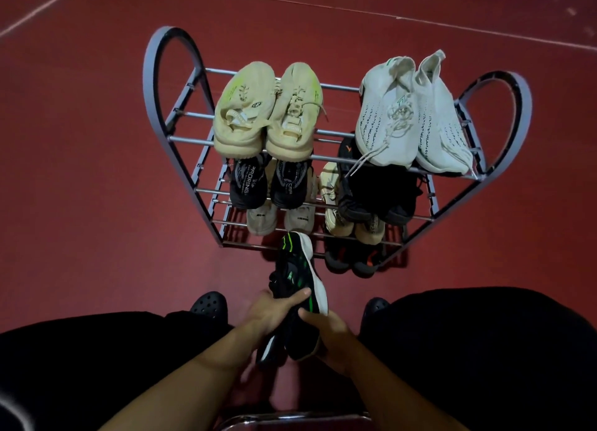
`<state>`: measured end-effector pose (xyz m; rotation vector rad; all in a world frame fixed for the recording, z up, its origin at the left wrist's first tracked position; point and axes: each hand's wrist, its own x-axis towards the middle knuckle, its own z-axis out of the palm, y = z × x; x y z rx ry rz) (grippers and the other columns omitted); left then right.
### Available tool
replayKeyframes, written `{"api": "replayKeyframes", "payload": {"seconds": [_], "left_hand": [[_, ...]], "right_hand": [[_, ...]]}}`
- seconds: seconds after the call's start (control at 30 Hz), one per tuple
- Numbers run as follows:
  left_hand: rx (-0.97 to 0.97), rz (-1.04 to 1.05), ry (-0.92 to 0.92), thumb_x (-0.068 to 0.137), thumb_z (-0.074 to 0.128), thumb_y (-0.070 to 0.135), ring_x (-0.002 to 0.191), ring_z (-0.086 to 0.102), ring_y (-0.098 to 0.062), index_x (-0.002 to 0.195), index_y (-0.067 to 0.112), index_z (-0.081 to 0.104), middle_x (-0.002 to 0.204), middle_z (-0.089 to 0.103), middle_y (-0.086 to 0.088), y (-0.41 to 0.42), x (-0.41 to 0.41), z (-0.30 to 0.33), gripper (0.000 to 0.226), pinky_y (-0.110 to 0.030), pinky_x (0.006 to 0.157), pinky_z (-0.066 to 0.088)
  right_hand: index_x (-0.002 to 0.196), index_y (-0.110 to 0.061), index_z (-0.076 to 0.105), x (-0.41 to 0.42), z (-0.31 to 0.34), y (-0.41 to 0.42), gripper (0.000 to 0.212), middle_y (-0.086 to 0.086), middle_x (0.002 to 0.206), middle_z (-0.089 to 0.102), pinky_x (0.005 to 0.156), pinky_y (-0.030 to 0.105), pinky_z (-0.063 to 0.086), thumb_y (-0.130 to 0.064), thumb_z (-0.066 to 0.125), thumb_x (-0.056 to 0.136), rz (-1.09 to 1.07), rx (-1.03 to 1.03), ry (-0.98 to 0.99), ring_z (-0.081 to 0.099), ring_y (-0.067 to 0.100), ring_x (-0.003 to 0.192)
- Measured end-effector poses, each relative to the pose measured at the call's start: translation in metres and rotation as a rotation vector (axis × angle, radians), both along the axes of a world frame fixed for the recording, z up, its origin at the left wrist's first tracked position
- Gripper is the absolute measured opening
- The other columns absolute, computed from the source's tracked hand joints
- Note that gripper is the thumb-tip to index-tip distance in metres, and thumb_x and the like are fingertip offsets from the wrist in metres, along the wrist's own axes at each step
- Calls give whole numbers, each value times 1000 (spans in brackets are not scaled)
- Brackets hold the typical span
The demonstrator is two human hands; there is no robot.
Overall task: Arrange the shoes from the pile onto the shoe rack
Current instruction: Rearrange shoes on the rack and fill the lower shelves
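Dim light, wide-angle bend

You get a dark lower frame, brighter shoes up top, soft shadow under the shoe rack (206, 191), and curved, slightly blurred edges.

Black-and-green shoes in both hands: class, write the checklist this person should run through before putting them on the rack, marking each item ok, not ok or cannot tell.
1. Grip: left hand and right hand both hold the black-and-green shoes: ok.
2. Both shoes of the pair held: two seem bunched together: cannot tell.
3. Free space on the lowest tier of the shoe rack, left of the dark pair: appears open: ok.
4. Top tier room: the gap between the cream pair and white pair looks too narrow: not ok.
5. White pair's lace dangles over the tier below: not ok.
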<state>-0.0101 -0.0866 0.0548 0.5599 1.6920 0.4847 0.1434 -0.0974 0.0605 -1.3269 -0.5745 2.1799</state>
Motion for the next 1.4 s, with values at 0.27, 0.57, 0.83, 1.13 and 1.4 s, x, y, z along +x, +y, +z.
{"api": "replayKeyframes", "payload": {"seconds": [0.27, 0.57, 0.83, 1.13, 1.4], "left_hand": [[153, 120, 110, 71, 88, 29, 60, 68, -25, 51, 23, 69, 59, 70, -1, -5, 0, -19, 28, -49, 71, 61], [255, 9, 289, 81, 74, 41, 66, 68, -20, 70, 24, 63, 64, 68, 5, -8, -4, -20, 24, -44, 71, 59], [442, -316, 589, 88, 70, 41, 80, 62, -19, 74, 24, 57, 84, 59, 5, -8, -14, -7, 26, -33, 71, 48], [569, -714, 671, 97, 56, 40, 90, 64, -25, 95, 19, 62, 105, 59, -1, -17, -10, -6, 22, -38, 74, 50], [602, -956, 692, 97, 52, 33, 92, 63, -28, 99, 19, 55, 109, 53, -2, -25, -6, -10, 15, -43, 71, 51]], "right_hand": [[128, 0, 57, 1, -1, -6, 38, 22, 118, 68, 79, 42, 58, -7, 61, 91, -12, -54, -14, 68, 36, 104], [135, -7, 52, -1, -2, 4, 49, 15, 123, 67, 89, 39, 56, -22, 68, 91, 24, 100, -111, 66, 31, 112], [143, -35, 42, 3, 13, 48, 50, -7, 143, 48, 112, 33, 27, -54, 37, 97, 469, 944, -933, 33, 12, 136], [138, -32, 42, 13, -3, 51, 46, 8, 129, 60, 96, 40, 38, -52, 20, 103, 955, 733, -1081, 53, 30, 121], [111, -15, 58, 17, -13, 54, 45, 6, 105, 59, 95, 35, 38, -48, 28, 104, 746, 226, -731, 56, 23, 102]]}}
